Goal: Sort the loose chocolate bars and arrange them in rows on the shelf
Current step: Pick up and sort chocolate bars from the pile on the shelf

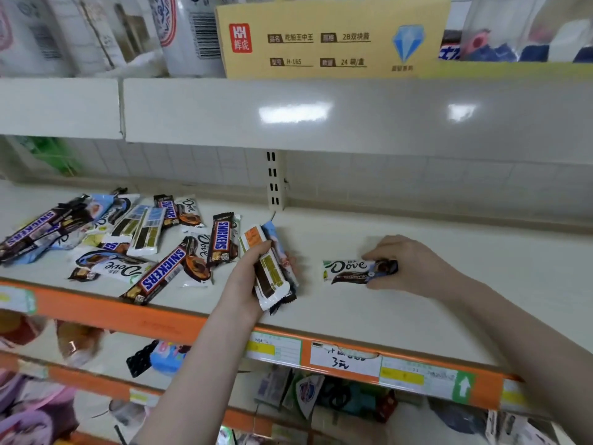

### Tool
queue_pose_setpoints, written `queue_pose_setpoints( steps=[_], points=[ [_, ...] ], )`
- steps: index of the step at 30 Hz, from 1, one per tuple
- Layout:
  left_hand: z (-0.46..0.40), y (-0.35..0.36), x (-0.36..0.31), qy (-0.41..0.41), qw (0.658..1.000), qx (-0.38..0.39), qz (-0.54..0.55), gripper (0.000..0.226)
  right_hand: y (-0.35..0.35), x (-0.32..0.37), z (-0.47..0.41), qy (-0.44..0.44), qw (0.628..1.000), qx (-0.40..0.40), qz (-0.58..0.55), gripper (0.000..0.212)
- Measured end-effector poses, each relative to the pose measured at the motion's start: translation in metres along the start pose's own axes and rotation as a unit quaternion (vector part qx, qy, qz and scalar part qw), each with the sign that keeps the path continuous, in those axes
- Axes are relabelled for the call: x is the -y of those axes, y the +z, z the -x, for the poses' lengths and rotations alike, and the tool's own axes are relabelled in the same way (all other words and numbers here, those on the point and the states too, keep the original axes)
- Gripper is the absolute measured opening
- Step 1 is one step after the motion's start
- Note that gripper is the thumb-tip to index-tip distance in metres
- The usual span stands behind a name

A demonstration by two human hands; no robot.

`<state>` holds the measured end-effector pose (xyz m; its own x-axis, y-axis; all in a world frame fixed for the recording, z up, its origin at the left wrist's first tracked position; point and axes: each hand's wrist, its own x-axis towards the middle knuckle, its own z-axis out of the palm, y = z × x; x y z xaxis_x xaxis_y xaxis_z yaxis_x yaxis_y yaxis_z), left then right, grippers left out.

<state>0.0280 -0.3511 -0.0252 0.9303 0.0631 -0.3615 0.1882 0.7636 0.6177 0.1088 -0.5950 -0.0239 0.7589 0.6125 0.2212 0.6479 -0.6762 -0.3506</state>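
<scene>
A loose heap of chocolate bars (106,239), Snickers and Dove wrappers mixed, covers the left part of the cream shelf (385,309). My left hand (247,284) grips a stack of several white-wrapped bars (271,268) just right of the heap, held upright above the shelf. My right hand (414,261) pinches the right end of a single Dove bar (349,271) that lies flat on the shelf, label facing me. Roughly a hand's width separates the stack from that bar.
The shelf above (321,110) overhangs closely, carrying a yellow carton (333,36). A slotted upright post (274,181) stands at the back wall. An orange price rail (321,354) with labels edges the front. Lower shelves hold other packets.
</scene>
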Motion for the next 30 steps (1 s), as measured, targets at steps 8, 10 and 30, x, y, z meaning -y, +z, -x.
queue_pose_setpoints(
  steps=[8,10,30],
  points=[
    [-0.005,-0.004,-0.002,-0.009,0.999,-0.001,0.038,0.029,0.025,0.002,-0.071,0.061,0.99,-0.11,0.061,0.04],
    [-0.007,-0.005,-0.002,-0.005,0.999,0.001,0.033,0.026,0.028,0.001,-0.085,0.065,0.987,-0.116,0.087,0.04],
    [-0.017,-0.016,-0.001,-0.04,0.998,0.047,-0.015,0.017,0.039,-0.006,-0.146,0.114,0.993,-0.011,0.009,0.03]
  ],
)
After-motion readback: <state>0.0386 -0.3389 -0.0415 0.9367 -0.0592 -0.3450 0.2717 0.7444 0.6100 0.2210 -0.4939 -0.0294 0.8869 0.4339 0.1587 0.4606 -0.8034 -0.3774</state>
